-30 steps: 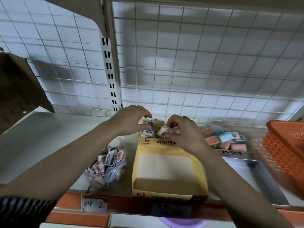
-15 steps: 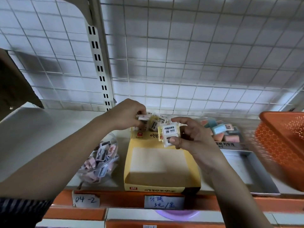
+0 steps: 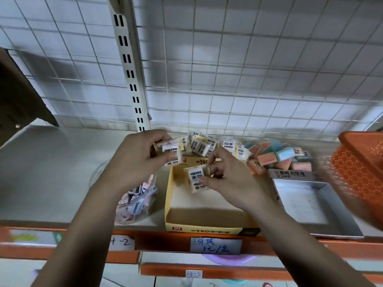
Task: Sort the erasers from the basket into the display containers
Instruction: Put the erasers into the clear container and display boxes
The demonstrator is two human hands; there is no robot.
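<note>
Fingers of left hand (image 3: 134,160) clamped on eraser stack (image 3: 171,151); right hand (image 3: 226,179) fingers pinch one eraser (image 3: 195,177) over yellow box (image 3: 207,229), centre frame. Risk: grip loosens, stack slips, spills into jar (image 3: 136,201).

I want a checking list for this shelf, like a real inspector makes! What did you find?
Surface: grey shelf, with an orange front edge.
Job's things: yellow box, mostly bare inside; white eraser pile at its far end; coloured erasers beyond the grey tray; orange basket at the right.
Clutter: clear jar of small erasers; price tag.
Hands: left hand grips a handful of erasers; right hand pinches a single eraser over the yellow box.
Cables: nothing seen.
Surroundings: wire grid behind; brown cardboard at the left.
</note>
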